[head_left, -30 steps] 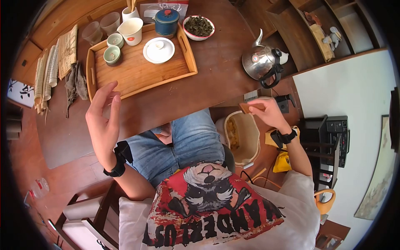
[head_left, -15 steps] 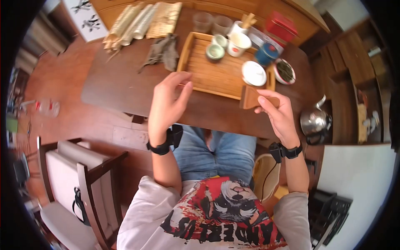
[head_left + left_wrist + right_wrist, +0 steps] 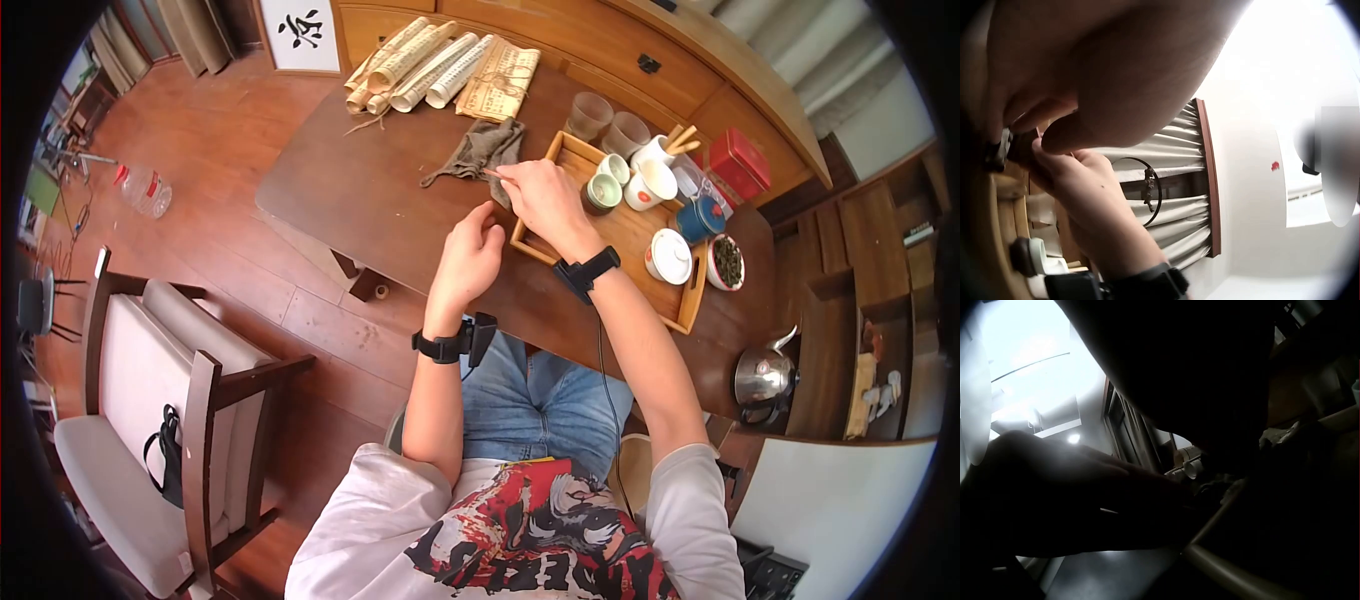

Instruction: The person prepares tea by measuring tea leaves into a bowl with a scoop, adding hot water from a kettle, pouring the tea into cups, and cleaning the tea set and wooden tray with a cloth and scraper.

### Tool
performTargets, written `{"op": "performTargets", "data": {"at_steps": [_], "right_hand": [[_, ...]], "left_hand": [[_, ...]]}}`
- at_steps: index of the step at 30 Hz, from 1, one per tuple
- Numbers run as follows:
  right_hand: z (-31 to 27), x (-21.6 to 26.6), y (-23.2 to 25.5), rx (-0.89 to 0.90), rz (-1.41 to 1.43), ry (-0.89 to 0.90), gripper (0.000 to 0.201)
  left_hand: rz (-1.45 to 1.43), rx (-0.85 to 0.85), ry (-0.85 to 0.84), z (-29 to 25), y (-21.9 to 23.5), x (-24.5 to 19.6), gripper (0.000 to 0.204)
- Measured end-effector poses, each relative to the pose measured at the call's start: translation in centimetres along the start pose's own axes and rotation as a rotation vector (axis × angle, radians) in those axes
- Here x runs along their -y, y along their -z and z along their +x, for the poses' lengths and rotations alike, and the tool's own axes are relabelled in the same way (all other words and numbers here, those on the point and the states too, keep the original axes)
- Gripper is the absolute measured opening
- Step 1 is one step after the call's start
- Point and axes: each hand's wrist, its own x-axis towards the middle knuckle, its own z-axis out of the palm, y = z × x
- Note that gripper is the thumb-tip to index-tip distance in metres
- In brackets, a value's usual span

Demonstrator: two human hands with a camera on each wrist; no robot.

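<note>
In the head view my right hand (image 3: 548, 205) reaches across the tray's left end toward the crumpled grey-brown cloth (image 3: 482, 150). It pinches a flat brown wooden piece (image 3: 491, 173), mostly hidden by the fingers; a dark brown bit (image 3: 1022, 147) shows at its thumb in the left wrist view. Just below it, my left hand (image 3: 470, 258) hovers at the table's front edge, fingers loosely bent and holding nothing. Next to the hands lies the wooden tray (image 3: 640, 270), carrying green cups (image 3: 602, 190), a white pitcher (image 3: 652, 186) and a white lidded bowl (image 3: 668, 257).
Bamboo scrolls (image 3: 410, 65) lie at the table's back left. Two glasses (image 3: 590, 115), a blue jar (image 3: 700, 217), a red box (image 3: 740, 163) and a bowl of tea leaves (image 3: 727, 262) stand around the tray. A steel kettle (image 3: 765, 380) is far right; a chair (image 3: 180, 400) stands left.
My right hand has swung from the right side over the tray to the cloth, carrying the wooden piece. The left hand stays near the table edge. The head view has turned left.
</note>
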Motion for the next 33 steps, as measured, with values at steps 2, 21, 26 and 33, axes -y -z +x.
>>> {"op": "performTargets", "data": {"at_steps": [2,21,26,33], "right_hand": [[0.3,-0.4,-0.5,0.01,-0.021,-0.011,0.022],[0.4,-1.0,1.3,0.061,0.184,-0.22,0.028],[0.1,-0.4,2.3,0.055,0.189,-0.203,0.027],[0.0,-1.1,1.3,0.089,0.149,-0.216,0.027]], "left_hand": [[-0.426,0.008,0.063,0.3,-1.2,0.1,0.047],[-1.408,0.03,0.182,1.4,-3.2,-0.5,0.06],[-1.46,0.028,0.17,1.5,-3.0,-0.4,0.065],[-1.536,0.009,0.153,1.8,-2.7,0.3,0.066]]}}
